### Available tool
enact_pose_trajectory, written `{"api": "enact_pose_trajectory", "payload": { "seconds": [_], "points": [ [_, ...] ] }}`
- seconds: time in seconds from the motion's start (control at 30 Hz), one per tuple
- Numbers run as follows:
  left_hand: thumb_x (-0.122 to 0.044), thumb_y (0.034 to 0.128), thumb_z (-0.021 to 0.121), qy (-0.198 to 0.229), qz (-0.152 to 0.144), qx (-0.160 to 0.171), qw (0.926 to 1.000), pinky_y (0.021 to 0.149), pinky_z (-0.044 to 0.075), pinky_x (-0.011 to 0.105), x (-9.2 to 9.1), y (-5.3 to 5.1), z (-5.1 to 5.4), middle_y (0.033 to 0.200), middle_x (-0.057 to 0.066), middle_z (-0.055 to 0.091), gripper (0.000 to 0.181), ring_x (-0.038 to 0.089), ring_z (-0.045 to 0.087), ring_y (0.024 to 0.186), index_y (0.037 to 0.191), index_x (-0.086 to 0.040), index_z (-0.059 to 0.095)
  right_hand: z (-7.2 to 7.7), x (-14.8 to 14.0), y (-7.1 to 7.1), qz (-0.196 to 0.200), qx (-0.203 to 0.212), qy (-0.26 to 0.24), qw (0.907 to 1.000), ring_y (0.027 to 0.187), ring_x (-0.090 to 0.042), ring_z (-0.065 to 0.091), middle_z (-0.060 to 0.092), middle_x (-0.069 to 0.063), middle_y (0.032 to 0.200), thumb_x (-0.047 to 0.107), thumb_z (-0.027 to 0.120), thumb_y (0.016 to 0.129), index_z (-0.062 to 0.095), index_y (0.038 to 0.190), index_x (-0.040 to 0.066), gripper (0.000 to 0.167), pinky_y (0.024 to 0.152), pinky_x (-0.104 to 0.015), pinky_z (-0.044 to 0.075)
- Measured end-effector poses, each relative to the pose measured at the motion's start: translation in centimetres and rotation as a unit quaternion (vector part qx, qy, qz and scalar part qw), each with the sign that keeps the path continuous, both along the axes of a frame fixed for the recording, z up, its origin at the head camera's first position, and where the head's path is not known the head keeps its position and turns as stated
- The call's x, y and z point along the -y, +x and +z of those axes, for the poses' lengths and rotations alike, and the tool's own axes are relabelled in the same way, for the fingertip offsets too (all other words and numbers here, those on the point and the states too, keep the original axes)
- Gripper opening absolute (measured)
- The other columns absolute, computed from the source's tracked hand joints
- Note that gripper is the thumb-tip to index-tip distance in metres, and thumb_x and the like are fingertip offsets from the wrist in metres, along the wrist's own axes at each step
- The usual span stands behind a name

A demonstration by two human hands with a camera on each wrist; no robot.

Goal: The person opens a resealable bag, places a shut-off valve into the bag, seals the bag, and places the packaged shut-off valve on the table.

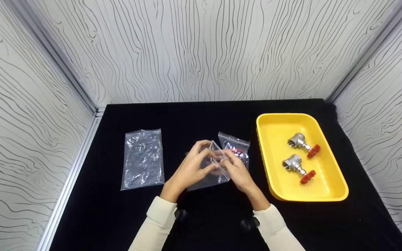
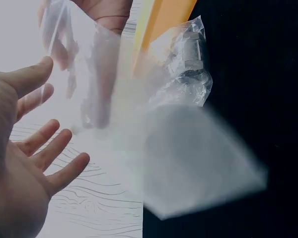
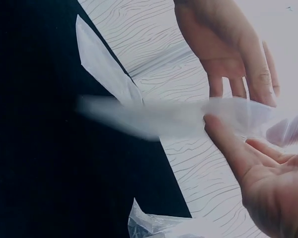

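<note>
A clear zip bag point(image 1: 201, 183) hangs between both hands above the black cloth, its mouth spread apart. My left hand point(image 1: 190, 169) holds one side of the mouth, thumb and fingers bent around the film. From the opposite side my right hand point(image 1: 237, 170) grips the bag, with its thumb point(image 3: 221, 134) against the plastic. In the left wrist view, the right hand's fingers show through the film. Just behind the right hand lies another zip bag point(image 1: 241, 148) with a red-handled metal valve point(image 2: 191, 52) inside, partly hidden by that hand in the head view.
To the right stands a yellow tray point(image 1: 342, 195) holding two metal valves point(image 1: 296, 140) point(image 1: 293, 163) with red handwheels. A flat clear zip bag point(image 1: 143, 160) lies to the left. Patterned white panels point(image 1: 201, 52) enclose the table's back and sides.
</note>
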State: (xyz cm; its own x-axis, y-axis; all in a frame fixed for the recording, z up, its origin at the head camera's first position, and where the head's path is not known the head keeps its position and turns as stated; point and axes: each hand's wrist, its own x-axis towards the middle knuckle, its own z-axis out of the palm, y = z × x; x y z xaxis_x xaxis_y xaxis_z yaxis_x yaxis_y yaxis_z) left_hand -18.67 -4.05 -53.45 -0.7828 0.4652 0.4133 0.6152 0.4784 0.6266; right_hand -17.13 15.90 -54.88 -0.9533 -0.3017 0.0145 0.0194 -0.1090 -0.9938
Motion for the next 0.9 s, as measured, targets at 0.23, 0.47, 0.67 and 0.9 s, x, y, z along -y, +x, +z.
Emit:
{"api": "enact_pose_trajectory", "payload": {
  "seconds": [0.23,0.47,0.67,0.9],
  "points": [
    [-0.034,0.0941,0.082,-0.037,0.007,0.008,0.9993,0.114,0.053,0.047,0.3,0.0,-0.3,0.152,0.010,0.057,0.026,0.030,0.058,0.139,0.107,-0.015,0.070,-0.7,-0.2,-0.1,0.006,0.009,0.002,0.9999,0.100,-0.020,0.077,0.058,-0.042,0.139,0.005,0.045,0.112,0.046,0.139,-0.018,0.036,0.088,-0.049,0.066],
    [-0.039,0.0956,0.079,-0.066,0.011,0.022,0.9975,0.104,0.058,0.043,0.8,0.2,-0.6,0.147,0.002,0.062,0.026,0.024,0.066,0.129,0.103,-0.017,0.068,-1.3,-0.6,-0.4,-0.049,-0.033,0.104,0.9928,0.078,-0.007,0.073,0.075,-0.033,0.117,-0.001,0.053,0.107,0.063,0.123,-0.013,0.022,0.071,-0.025,0.064],
    [-0.038,0.0944,0.082,-0.077,0.010,0.024,0.9967,0.101,0.059,0.040,1.1,0.3,-0.6,0.144,-0.001,0.067,0.026,0.021,0.068,0.125,0.100,-0.017,0.067,-1.2,-0.7,-0.5,-0.109,-0.040,0.176,0.9775,0.059,0.000,0.055,0.080,-0.026,0.104,-0.002,0.056,0.105,0.072,0.113,-0.007,0.019,0.054,-0.014,0.041],
    [-0.043,0.0855,0.090,-0.101,0.013,0.027,0.9944,0.087,0.060,0.036,1.1,0.5,-0.5,0.140,-0.005,0.068,0.039,0.020,0.072,0.103,0.097,-0.017,0.063,-1.1,-0.6,-0.7,-0.139,-0.014,0.195,0.9707,0.054,-0.001,0.049,0.080,-0.023,0.101,0.002,0.058,0.106,0.072,0.113,-0.004,0.017,0.049,-0.015,0.040]
  ]
}}
